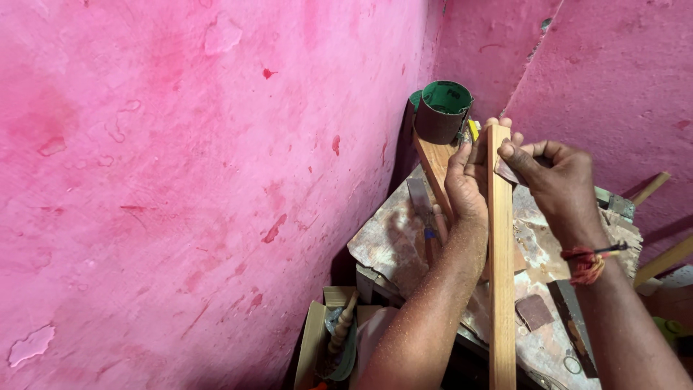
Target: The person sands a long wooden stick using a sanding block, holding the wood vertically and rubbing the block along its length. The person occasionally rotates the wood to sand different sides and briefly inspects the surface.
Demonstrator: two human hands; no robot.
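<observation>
A long narrow wooden strip (501, 274) runs upright through the middle of the view, from the bottom edge up to my hands. My left hand (465, 180) grips it near its top end, fingers curled over the tip. My right hand (552, 177) is closed on a small brown piece of sandpaper (510, 172) that it presses against the right side of the strip. Fine sawdust covers my left forearm. A red thread is tied round my right wrist.
A worn, stained small table (393, 242) stands in the corner of pink walls. A roll of sandpaper (442, 112) sits on a leaning board (435, 165). A sandpaper scrap (534, 310) lies on the table. A box with a turned wooden spindle (341, 328) is below.
</observation>
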